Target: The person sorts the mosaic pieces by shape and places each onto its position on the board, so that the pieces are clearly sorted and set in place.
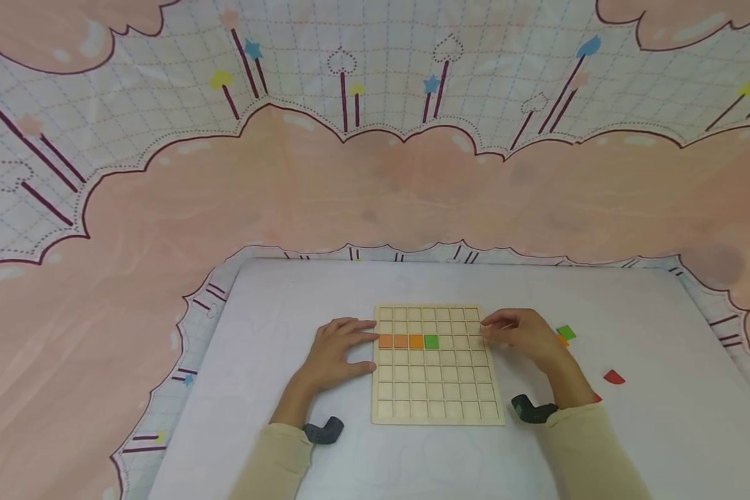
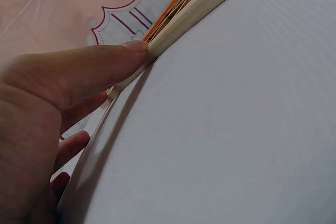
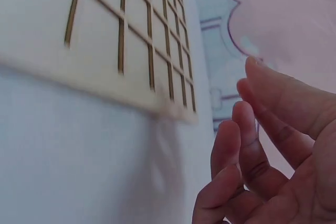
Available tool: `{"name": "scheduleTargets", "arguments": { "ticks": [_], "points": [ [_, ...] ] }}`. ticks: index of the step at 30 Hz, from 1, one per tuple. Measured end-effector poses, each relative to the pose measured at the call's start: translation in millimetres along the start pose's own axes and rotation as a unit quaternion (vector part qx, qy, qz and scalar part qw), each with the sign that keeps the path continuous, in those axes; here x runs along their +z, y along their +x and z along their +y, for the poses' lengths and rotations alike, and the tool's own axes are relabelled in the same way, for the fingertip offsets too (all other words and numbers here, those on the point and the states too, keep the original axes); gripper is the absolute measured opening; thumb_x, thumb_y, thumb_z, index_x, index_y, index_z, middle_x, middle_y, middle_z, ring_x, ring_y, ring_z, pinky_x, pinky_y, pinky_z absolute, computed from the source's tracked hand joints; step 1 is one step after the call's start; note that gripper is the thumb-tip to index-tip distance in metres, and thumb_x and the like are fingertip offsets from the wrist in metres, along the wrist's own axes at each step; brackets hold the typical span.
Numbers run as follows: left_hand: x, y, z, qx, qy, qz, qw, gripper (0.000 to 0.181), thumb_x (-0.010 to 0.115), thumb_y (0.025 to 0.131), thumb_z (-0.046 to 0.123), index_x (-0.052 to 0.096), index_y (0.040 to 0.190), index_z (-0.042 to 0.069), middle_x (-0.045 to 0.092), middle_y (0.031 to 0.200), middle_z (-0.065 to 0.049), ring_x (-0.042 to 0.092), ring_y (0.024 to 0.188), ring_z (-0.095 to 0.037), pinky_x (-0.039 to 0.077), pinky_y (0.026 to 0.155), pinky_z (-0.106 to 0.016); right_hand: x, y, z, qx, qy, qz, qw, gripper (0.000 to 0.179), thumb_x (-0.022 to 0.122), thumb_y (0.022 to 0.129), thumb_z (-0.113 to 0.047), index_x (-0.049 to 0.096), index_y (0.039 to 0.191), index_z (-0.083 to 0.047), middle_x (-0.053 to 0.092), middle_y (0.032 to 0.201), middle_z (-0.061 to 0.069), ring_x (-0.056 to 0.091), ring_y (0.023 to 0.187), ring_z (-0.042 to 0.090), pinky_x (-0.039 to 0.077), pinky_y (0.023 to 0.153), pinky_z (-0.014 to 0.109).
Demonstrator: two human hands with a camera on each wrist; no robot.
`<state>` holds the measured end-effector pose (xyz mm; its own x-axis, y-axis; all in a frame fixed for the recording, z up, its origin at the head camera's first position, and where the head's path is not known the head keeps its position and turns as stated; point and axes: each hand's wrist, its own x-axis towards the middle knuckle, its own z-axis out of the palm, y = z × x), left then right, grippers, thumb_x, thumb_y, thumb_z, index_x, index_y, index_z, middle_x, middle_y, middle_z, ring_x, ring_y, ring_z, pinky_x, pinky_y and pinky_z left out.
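Note:
A pale wooden grid board (image 1: pixel 437 410) lies on the white table. Along its third row from the top, starting at the left edge, sit two salmon-orange squares (image 1: pixel 393 341), a brighter orange square (image 1: pixel 416 341) and a green square (image 1: pixel 432 341). My left hand (image 1: pixel 332 354) touches the board's left edge with fingertips and thumb; in the left wrist view the thumb (image 2: pixel 100 66) is straight against the edge. Beside the upper right edge is my right hand (image 1: pixel 521 337), fingers loosely bent. Nothing shows between those fingers (image 3: pixel 252 145) in the right wrist view, where they appear apart from the board.
Right of the right hand lie a loose green piece (image 1: pixel 565 332) and a yellow-orange piece (image 1: pixel 562 340) partly under it. A red piece (image 1: pixel 614 377) lies nearer, with another red bit (image 1: pixel 597 398) mostly hidden by the right wrist. A patterned pink cloth (image 1: pixel 375 187) hangs behind the table (image 1: pixel 300 285).

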<state>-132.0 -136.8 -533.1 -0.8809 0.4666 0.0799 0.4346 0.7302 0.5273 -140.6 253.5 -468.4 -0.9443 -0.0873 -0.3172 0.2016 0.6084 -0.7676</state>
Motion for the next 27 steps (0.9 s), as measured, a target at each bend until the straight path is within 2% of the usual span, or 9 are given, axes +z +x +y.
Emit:
{"name": "scheduleTargets", "arguments": {
  "ticks": [5, 9, 18, 22, 27],
  "points": [
    [1.0, 0.5, -1.7, -0.002, -0.001, -0.001, 1.0000, 0.057, 0.077, 0.083, 0.050, 0.067, 0.136, 0.030, 0.052, 0.153, 0.012, 0.040, 0.144, -0.022, 0.028, 0.116, -0.055, -26.2, -9.6, 14.5, 0.022, -0.034, 0.020, 0.9990, 0.042, 0.076, 0.091, -0.041, 0.072, 0.124, -0.014, 0.068, 0.112, 0.009, 0.057, 0.097, 0.025, 0.049, 0.074, 0.031],
    [1.5, 0.7, -1.9, -0.003, -0.004, 0.001, 1.0000, 0.057, 0.077, 0.083, 0.049, 0.067, 0.136, 0.030, 0.052, 0.153, 0.012, 0.040, 0.144, -0.022, 0.028, 0.117, -0.055, -42.8, -17.3, 29.4, 0.027, -0.033, 0.034, 0.9985, 0.049, 0.075, 0.091, -0.045, 0.070, 0.126, -0.011, 0.066, 0.116, 0.012, 0.058, 0.102, 0.027, 0.050, 0.078, 0.031],
    [0.9, 1.3, 0.5, 0.002, -0.008, 0.001, 1.0000, 0.057, 0.077, 0.083, 0.049, 0.067, 0.135, 0.029, 0.053, 0.153, 0.012, 0.040, 0.144, -0.021, 0.028, 0.116, -0.055, -70.9, -31.5, 61.6, 0.068, -0.068, 0.069, 0.9930, 0.061, 0.067, 0.094, -0.052, 0.063, 0.133, -0.006, 0.059, 0.128, 0.025, 0.051, 0.115, 0.041, 0.053, 0.081, 0.047],
    [1.2, 2.0, 0.0, 0.004, -0.005, 0.002, 1.0000, 0.057, 0.077, 0.083, 0.049, 0.067, 0.135, 0.029, 0.053, 0.153, 0.012, 0.041, 0.144, -0.021, 0.029, 0.116, -0.055, -79.0, -31.1, 73.7, 0.093, -0.062, 0.066, 0.9916, 0.066, 0.065, 0.095, -0.055, 0.058, 0.140, -0.007, 0.054, 0.134, 0.026, 0.045, 0.121, 0.046, 0.052, 0.081, 0.051],
    [0.8, 1.0, -0.6, 0.003, -0.006, 0.002, 1.0000, 0.057, 0.078, 0.082, 0.048, 0.068, 0.135, 0.028, 0.053, 0.153, 0.011, 0.041, 0.143, -0.022, 0.029, 0.116, -0.056, -83.9, -24.3, 84.9, 0.113, -0.056, 0.026, 0.9916, 0.078, 0.069, 0.092, -0.055, 0.045, 0.150, -0.009, 0.045, 0.138, 0.026, 0.037, 0.126, 0.049, 0.052, 0.079, 0.052]
  ]
}}
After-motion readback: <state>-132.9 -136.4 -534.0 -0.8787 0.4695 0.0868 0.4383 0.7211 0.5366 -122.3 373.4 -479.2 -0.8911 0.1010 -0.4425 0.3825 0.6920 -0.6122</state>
